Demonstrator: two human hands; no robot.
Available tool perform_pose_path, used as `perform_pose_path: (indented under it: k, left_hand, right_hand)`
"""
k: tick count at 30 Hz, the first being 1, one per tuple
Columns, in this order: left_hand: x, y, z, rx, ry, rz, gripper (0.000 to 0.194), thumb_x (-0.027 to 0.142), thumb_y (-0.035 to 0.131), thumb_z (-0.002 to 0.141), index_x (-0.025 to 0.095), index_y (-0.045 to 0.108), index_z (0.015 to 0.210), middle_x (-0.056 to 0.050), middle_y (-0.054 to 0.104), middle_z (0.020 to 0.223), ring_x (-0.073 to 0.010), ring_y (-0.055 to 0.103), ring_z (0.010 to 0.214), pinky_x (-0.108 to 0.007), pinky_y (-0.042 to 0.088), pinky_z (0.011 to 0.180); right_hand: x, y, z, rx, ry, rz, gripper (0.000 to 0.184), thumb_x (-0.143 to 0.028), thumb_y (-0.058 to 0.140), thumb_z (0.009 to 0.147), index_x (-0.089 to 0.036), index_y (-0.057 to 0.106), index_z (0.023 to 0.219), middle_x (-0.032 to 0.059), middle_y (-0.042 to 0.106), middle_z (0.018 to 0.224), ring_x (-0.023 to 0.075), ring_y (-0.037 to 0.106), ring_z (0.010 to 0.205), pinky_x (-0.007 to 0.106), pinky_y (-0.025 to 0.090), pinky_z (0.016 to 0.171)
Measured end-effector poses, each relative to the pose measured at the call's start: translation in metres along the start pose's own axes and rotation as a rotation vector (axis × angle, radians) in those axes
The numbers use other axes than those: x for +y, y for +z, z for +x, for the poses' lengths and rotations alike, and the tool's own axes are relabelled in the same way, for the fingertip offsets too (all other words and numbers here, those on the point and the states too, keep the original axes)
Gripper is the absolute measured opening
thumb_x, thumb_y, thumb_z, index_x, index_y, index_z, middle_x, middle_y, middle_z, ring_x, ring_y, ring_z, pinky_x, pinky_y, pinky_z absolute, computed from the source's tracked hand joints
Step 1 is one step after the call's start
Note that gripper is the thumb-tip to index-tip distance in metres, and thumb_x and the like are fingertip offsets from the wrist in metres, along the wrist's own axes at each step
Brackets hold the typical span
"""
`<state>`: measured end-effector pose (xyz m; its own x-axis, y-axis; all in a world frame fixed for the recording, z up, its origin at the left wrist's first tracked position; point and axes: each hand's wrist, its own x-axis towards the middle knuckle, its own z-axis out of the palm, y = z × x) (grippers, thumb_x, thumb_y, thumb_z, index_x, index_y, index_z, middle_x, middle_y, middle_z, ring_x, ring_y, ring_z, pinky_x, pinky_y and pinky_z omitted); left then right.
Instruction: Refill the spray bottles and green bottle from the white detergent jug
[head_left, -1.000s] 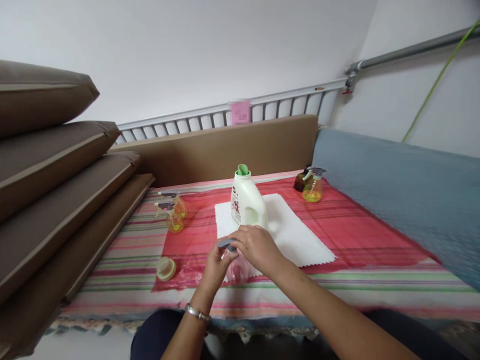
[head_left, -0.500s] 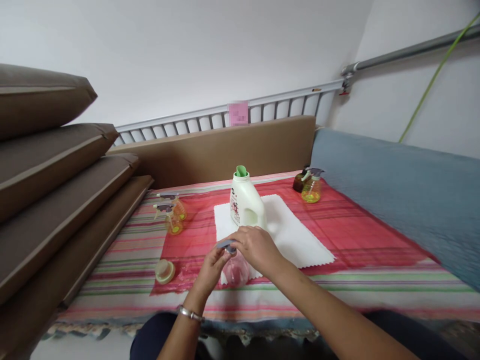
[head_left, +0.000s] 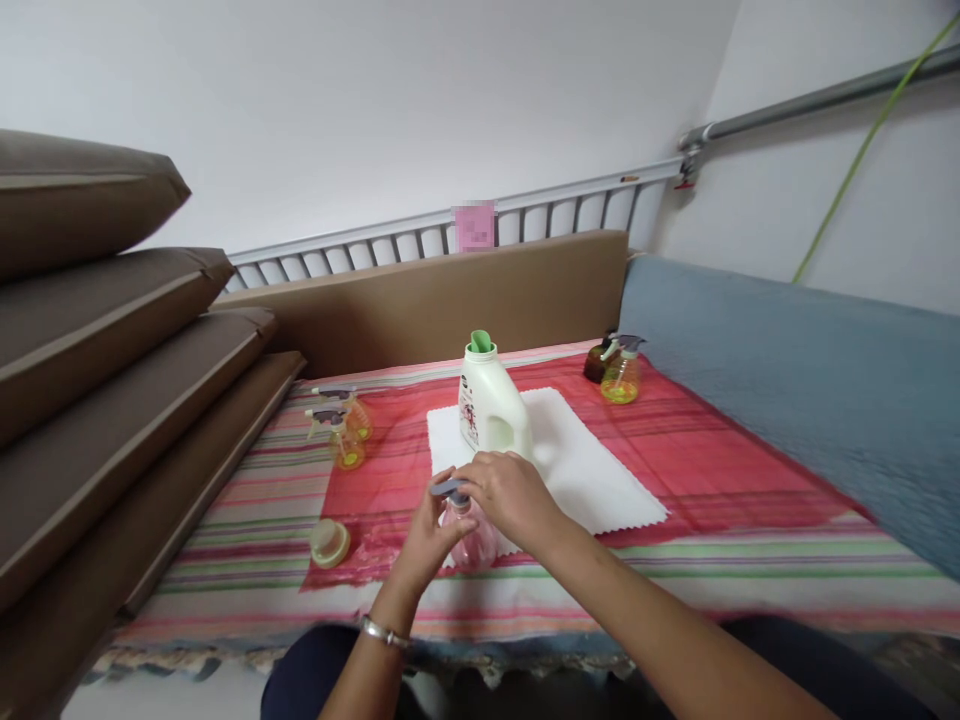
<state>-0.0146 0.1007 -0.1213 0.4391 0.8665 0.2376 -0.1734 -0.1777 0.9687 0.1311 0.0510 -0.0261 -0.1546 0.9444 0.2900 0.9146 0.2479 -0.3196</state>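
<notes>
A small clear spray bottle (head_left: pixel 471 535) with pink liquid stands at the near edge of a white cloth (head_left: pixel 577 460). My left hand (head_left: pixel 426 540) is wrapped round the bottle's body. My right hand (head_left: pixel 510 492) is closed over its grey trigger head (head_left: pixel 448 488). Just behind them stands a white detergent jug (head_left: pixel 489 410) with an open green spout.
Two yellow spray bottles (head_left: pixel 341 425) stand at the left on the red sheet (head_left: pixel 697 450). Another yellow spray bottle (head_left: pixel 621 372) and a brown jar are at the back right. A cream cap (head_left: pixel 331 542) lies near left. Brown cushions (head_left: pixel 112 370) are stacked left, with a blue blanket (head_left: pixel 795 370) at the right.
My left hand's grip has shifted slightly on the pink bottle and the trigger head has turned a little. The view has drifted a bit.
</notes>
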Motion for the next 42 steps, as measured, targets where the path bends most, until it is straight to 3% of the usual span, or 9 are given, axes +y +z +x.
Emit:
perform_pose_path:
  k: [7, 13, 17, 23, 29, 33, 35, 38, 42]
  left_hand:
    - [0.0, 0.0, -0.001, -0.076, -0.046, -0.015, 0.029, 0.035, 0.063, 0.077, 0.016, 0.064, 0.099, -0.01, 0.066, 0.104, -0.026, 0.058, 0.102, -0.042, 0.042, 0.093]
    - [-0.006, 0.002, 0.0, 0.035, 0.025, -0.005, 0.044, 0.028, 0.076, 0.064, 0.019, 0.058, 0.103, -0.008, 0.063, 0.106, -0.0254, 0.056, 0.105, -0.042, 0.038, 0.097]
    - [-0.005, -0.003, 0.001, -0.066, -0.038, -0.026, 0.026, 0.032, 0.068, 0.073, 0.017, 0.064, 0.093, -0.009, 0.067, 0.099, -0.0254, 0.059, 0.1, -0.042, 0.041, 0.093]
    - [-0.006, -0.004, 0.0, -0.03, 0.009, 0.033, 0.039, 0.026, 0.074, 0.066, 0.021, 0.059, 0.102, -0.006, 0.063, 0.108, -0.0248, 0.054, 0.106, -0.04, 0.039, 0.096]
    - [-0.003, -0.008, 0.004, -0.128, -0.034, 0.052, 0.024, 0.031, 0.067, 0.073, 0.019, 0.065, 0.093, -0.008, 0.066, 0.1, -0.0261, 0.055, 0.105, -0.043, 0.039, 0.095]
    - [0.0, -0.006, 0.006, 0.006, 0.003, 0.088, 0.04, 0.026, 0.077, 0.061, 0.02, 0.062, 0.097, -0.006, 0.064, 0.104, -0.0263, 0.053, 0.108, -0.043, 0.035, 0.098]
    - [-0.002, -0.002, 0.007, 0.063, 0.019, 0.049, 0.035, 0.028, 0.077, 0.062, 0.019, 0.061, 0.092, -0.005, 0.065, 0.096, -0.0248, 0.056, 0.099, -0.041, 0.039, 0.094]
    - [-0.004, 0.0, 0.007, -0.002, -0.012, 0.008, 0.023, 0.032, 0.069, 0.07, 0.017, 0.064, 0.087, -0.006, 0.067, 0.091, -0.0238, 0.06, 0.092, -0.039, 0.043, 0.088]
    - [-0.006, -0.003, 0.002, -0.078, -0.036, 0.01, 0.033, 0.031, 0.069, 0.07, 0.017, 0.064, 0.1, -0.008, 0.066, 0.104, -0.0267, 0.057, 0.102, -0.04, 0.041, 0.091]
  right_hand:
    - [-0.002, -0.001, 0.0, -0.019, 0.0, -0.029, 0.02, -0.025, 0.05, 0.087, -0.028, 0.069, 0.094, 0.0007, 0.069, 0.085, 0.0165, 0.06, 0.084, 0.028, 0.034, 0.071]
    - [-0.003, -0.001, 0.001, -0.028, -0.006, -0.044, 0.02, -0.025, 0.049, 0.088, -0.026, 0.069, 0.091, 0.0011, 0.069, 0.085, 0.0159, 0.06, 0.082, 0.028, 0.034, 0.071]
    - [-0.002, 0.0, 0.001, -0.021, -0.001, -0.058, 0.02, -0.025, 0.049, 0.088, -0.025, 0.069, 0.093, 0.0018, 0.069, 0.086, 0.0169, 0.06, 0.084, 0.029, 0.034, 0.07]
    - [-0.004, 0.001, 0.001, -0.011, -0.017, -0.053, 0.019, -0.026, 0.05, 0.088, -0.026, 0.068, 0.091, 0.0006, 0.068, 0.083, 0.0154, 0.06, 0.081, 0.028, 0.033, 0.069]
    - [-0.004, 0.002, 0.001, -0.02, -0.019, -0.071, 0.017, -0.025, 0.051, 0.087, -0.027, 0.068, 0.09, 0.0, 0.068, 0.082, 0.0164, 0.06, 0.08, 0.029, 0.033, 0.068]
    - [-0.005, 0.003, 0.001, -0.022, -0.023, -0.076, 0.018, -0.025, 0.051, 0.087, -0.027, 0.067, 0.094, 0.0001, 0.068, 0.083, 0.016, 0.06, 0.082, 0.029, 0.033, 0.069]
    - [-0.006, 0.002, 0.001, -0.028, -0.019, -0.078, 0.018, -0.024, 0.051, 0.087, -0.026, 0.068, 0.093, 0.0015, 0.068, 0.084, 0.0169, 0.06, 0.082, 0.029, 0.033, 0.069]
    - [-0.006, -0.002, 0.002, -0.035, -0.016, -0.082, 0.017, -0.023, 0.052, 0.086, -0.024, 0.069, 0.087, 0.0024, 0.069, 0.081, 0.0178, 0.06, 0.079, 0.029, 0.033, 0.067]
    - [-0.003, -0.003, 0.002, -0.027, -0.018, -0.08, 0.018, -0.025, 0.051, 0.086, -0.025, 0.069, 0.084, 0.0011, 0.069, 0.08, 0.017, 0.061, 0.079, 0.028, 0.033, 0.068]
